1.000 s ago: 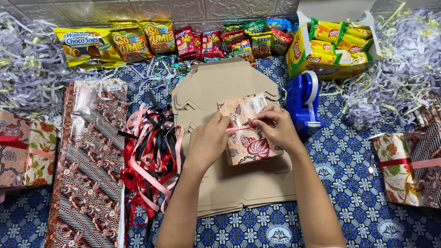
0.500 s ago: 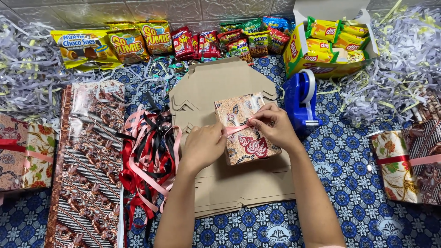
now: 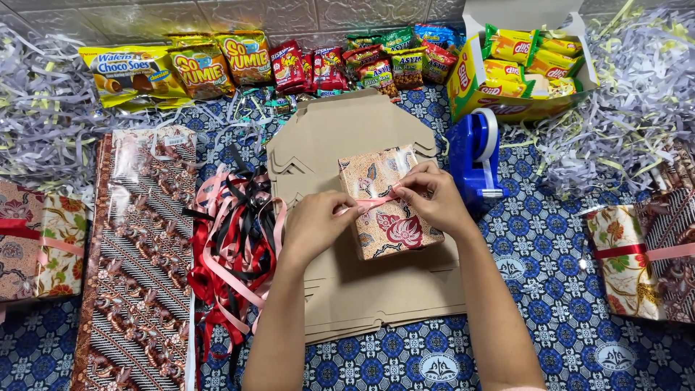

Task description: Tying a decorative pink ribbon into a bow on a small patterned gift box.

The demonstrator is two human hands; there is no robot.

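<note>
From the head view, the left hand [image 3: 313,221] and right hand [image 3: 428,197] both pinch a pink ribbon [image 3: 371,205] with closed fingers, stretching it across a wrapped box [image 3: 391,221]. The box lies on flat cardboard [image 3: 376,297], with a blue tape dispenser [image 3: 474,156] just beside it.

Wrapped box [image 3: 387,206] lies on flat cardboard [image 3: 362,289]; ribbons [image 3: 235,246] left, tape dispenser [image 3: 474,156] right, snack packets [image 3: 289,65] behind.
</note>
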